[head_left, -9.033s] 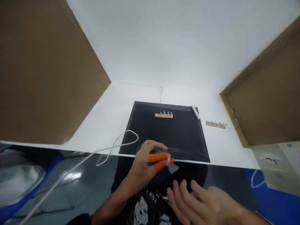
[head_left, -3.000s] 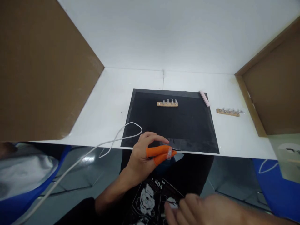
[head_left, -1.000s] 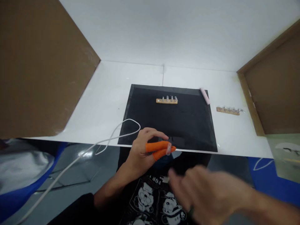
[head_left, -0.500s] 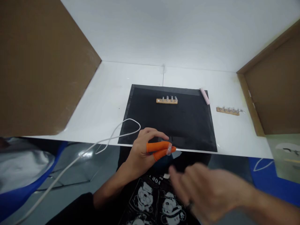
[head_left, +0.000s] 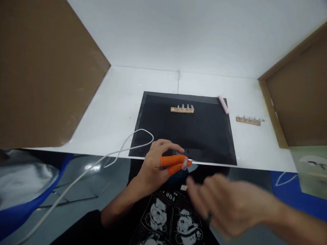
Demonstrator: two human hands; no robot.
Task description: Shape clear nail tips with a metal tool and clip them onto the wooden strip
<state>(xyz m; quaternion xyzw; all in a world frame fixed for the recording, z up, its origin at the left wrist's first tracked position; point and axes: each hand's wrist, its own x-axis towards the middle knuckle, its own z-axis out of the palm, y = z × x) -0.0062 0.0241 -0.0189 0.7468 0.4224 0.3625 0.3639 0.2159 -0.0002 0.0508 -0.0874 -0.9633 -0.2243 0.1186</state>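
My left hand (head_left: 157, 165) hovers at the near edge of the white table, by the black mat (head_left: 186, 131). Two of its fingers wear orange finger cots, and they pinch a small clear piece (head_left: 184, 164). My right hand (head_left: 230, 206) is below the table edge over my lap, blurred by motion, fingers pointing left toward a small white bit (head_left: 184, 188) near its fingertips. Whether it holds that bit I cannot tell. On the mat's far side lies a wooden strip with metal pins (head_left: 182, 109).
A second wooden strip with pins (head_left: 248, 120) lies right of the mat, and a pink bar (head_left: 223, 104) rests on its far right corner. A white cable (head_left: 120, 153) loops off the table's near left edge. Brown boards stand left (head_left: 46, 75) and right (head_left: 298, 92).
My right hand has risen from the bottom of the view toward my left hand and the table edge. My left hand has stayed in place, still pinching the clear piece.
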